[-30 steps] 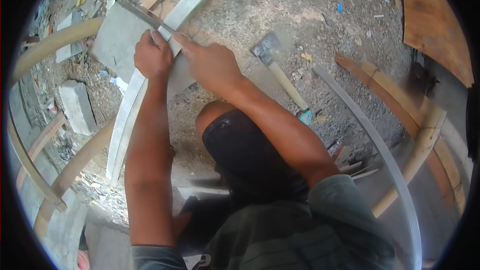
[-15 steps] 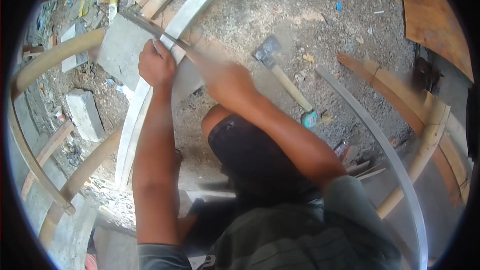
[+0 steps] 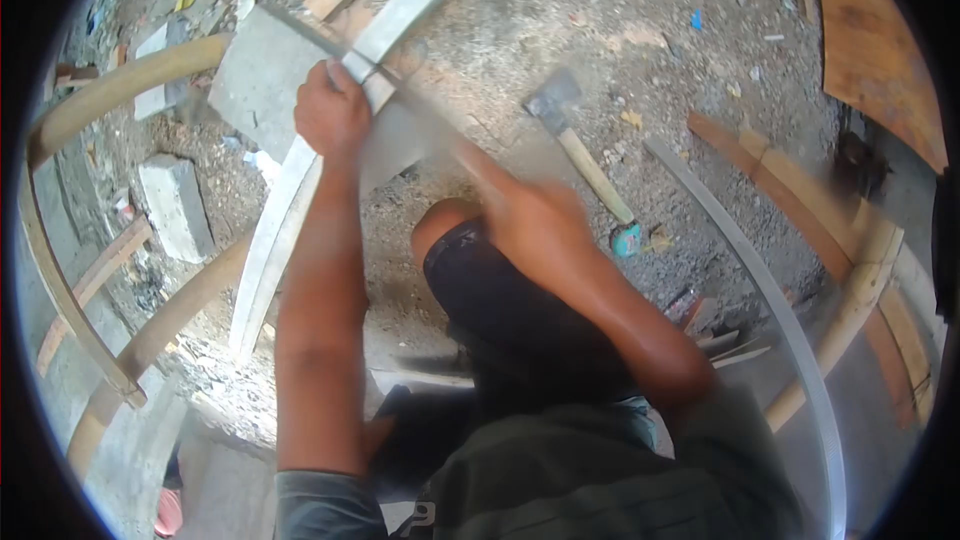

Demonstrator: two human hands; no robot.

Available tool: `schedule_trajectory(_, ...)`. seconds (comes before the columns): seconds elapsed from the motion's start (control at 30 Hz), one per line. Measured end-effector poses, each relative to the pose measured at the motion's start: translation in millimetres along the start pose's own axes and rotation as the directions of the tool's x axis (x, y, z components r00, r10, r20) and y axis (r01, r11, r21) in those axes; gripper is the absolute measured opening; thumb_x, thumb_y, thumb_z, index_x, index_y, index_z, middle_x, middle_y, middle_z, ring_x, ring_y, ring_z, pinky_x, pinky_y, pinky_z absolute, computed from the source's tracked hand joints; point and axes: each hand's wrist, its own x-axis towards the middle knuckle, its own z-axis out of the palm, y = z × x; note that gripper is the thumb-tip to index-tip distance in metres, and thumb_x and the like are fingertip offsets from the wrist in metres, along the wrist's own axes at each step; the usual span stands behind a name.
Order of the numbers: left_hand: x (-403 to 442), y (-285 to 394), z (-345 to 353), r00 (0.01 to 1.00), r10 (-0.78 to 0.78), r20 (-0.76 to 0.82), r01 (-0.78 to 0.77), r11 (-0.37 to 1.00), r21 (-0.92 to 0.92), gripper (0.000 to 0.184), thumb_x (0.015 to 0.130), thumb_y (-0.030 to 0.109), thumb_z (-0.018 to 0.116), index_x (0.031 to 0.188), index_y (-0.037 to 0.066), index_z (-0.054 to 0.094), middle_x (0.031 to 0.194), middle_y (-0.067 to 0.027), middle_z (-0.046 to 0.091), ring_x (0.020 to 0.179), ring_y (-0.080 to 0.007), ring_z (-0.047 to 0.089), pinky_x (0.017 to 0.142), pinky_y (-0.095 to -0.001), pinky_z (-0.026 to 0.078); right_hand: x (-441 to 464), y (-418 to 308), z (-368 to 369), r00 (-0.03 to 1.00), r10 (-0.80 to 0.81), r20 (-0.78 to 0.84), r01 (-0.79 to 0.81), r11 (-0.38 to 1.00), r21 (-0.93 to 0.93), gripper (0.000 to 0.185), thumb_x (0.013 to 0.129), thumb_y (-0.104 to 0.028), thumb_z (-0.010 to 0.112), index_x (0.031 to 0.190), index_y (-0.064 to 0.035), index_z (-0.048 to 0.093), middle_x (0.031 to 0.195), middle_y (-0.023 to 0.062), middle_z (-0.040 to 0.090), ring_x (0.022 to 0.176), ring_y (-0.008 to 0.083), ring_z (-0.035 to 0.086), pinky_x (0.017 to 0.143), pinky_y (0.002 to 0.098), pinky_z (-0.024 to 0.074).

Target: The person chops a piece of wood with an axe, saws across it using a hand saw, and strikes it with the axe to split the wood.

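A long pale wooden plank (image 3: 410,12) lies slantwise over a grey concrete slab (image 3: 262,80). My left hand (image 3: 333,112) is closed round the plank and presses it near the slab. Just beyond that hand, a thin handsaw (image 3: 432,108) crosses the plank; motion smears its blade. My right hand (image 3: 540,222) is closed on the saw's handle end, with the index finger lying along it. The handle itself is mostly hidden.
On the dirt to the right lies a hatchet (image 3: 590,165) with a wooden handle. A grey metal strip (image 3: 745,252) stretches down the right side. Curved wooden pieces (image 3: 130,95) stand at left, near a concrete block (image 3: 175,208). Jointed wooden pieces (image 3: 850,285) lie at right.
My right hand has drawn back toward my body, down and to the right, pulling the saw across the plank. My left hand keeps its hold. The whole view has shifted slightly.
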Motion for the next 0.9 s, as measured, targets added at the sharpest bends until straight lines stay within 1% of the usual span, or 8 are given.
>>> schedule_trajectory(0.07,6,-4,-1,1.000,-0.018,0.018,0.018,1.000,0.019,0.036,0.105,0.040,0.052,0.104,0.011,0.074,0.095,-0.0239,0.071,0.091,-0.0459,0.069,0.083,-0.0563,0.053,-11,-12,-26,0.999,0.029,0.018,-0.030,0.997,0.068,0.043,0.100,-0.013,0.059,0.142,-0.0176,0.065,0.079,0.0236,0.071,0.076,0.0469,0.071,0.068,0.0558,0.0573)
schedule_trajectory(0.2,8,-3,-6,0.999,-0.006,0.050,0.006,1.000,0.001,0.036,0.107,0.040,0.049,0.101,0.012,0.072,0.095,-0.0251,0.071,0.090,-0.0485,0.068,0.081,-0.0583,0.053,66,-23,6,0.984,0.049,0.171,-0.030,0.994,-0.108,0.052,0.102,-0.014,0.058,0.154,-0.0199,0.054,0.081,0.0259,0.071,0.075,0.0476,0.070,0.070,0.0567,0.0560)
schedule_trajectory(0.27,6,-2,-7,0.998,-0.019,0.066,0.020,1.000,-0.017,0.035,0.107,0.039,0.050,0.102,0.012,0.072,0.095,-0.0253,0.071,0.090,-0.0484,0.068,0.081,-0.0580,0.053,135,-23,52,0.993,-0.117,0.014,0.118,0.985,-0.125,0.056,0.102,-0.014,0.056,0.157,-0.0233,0.050,0.080,0.0270,0.070,0.073,0.0478,0.069,0.070,0.0568,0.0555)
schedule_trajectory(0.37,-2,-1,-10,0.997,0.016,0.070,-0.015,1.000,-0.021,0.034,0.106,0.039,0.051,0.106,0.013,0.074,0.095,-0.0246,0.072,0.091,-0.0474,0.069,0.082,-0.0571,0.053,97,-30,32,0.999,-0.045,0.009,0.046,0.991,-0.123,0.059,0.100,-0.010,0.058,0.157,-0.0231,0.051,0.084,0.0257,0.072,0.073,0.0470,0.069,0.070,0.0554,0.0561)
schedule_trajectory(0.43,4,0,-7,0.998,0.055,-0.005,-0.056,0.996,-0.073,0.029,0.102,0.036,0.058,0.104,0.013,0.075,0.091,-0.0232,0.071,0.085,-0.0450,0.068,0.079,-0.0554,0.053,21,-40,-24,0.974,0.110,0.195,-0.081,0.985,-0.153,0.064,0.098,-0.007,0.061,0.159,-0.0205,0.049,0.089,0.0253,0.074,0.075,0.0466,0.071,0.071,0.0542,0.0574)
schedule_trajectory(0.53,3,-5,1,0.999,0.016,-0.031,-0.016,1.000,-0.016,0.029,0.102,0.035,0.058,0.101,0.012,0.075,0.089,-0.0215,0.071,0.083,-0.0425,0.068,0.077,-0.0545,0.052,-19,-27,-34,0.997,0.025,0.075,-0.024,1.000,-0.007,0.061,0.095,-0.009,0.063,0.154,-0.0188,0.054,0.084,0.0271,0.073,0.074,0.0471,0.072,0.069,0.0597,0.0561)
schedule_trajectory(0.73,5,-4,-3,0.999,0.038,0.007,-0.038,0.999,-0.031,0.027,0.102,0.036,0.059,0.100,0.013,0.074,0.086,-0.0194,0.069,0.083,-0.0410,0.066,0.076,-0.0548,0.050,151,-48,43,0.998,-0.040,0.048,0.047,0.984,-0.172,0.046,0.106,-0.025,0.054,0.152,-0.0219,0.057,0.090,0.0282,0.073,0.084,0.0501,0.071,0.077,0.0565,0.0575)
schedule_trajectory(0.9,-1,0,-6,0.996,0.064,-0.068,-0.064,0.998,-0.006,0.025,0.101,0.032,0.059,0.095,0.011,0.071,0.084,-0.0155,0.069,0.082,-0.0385,0.066,0.076,-0.0531,0.049,11,-19,-9,0.994,0.038,0.105,-0.024,0.992,-0.123,0.055,0.100,-0.015,0.059,0.154,-0.0218,0.053,0.085,0.0270,0.073,0.081,0.0475,0.072,0.073,0.0557,0.0569)
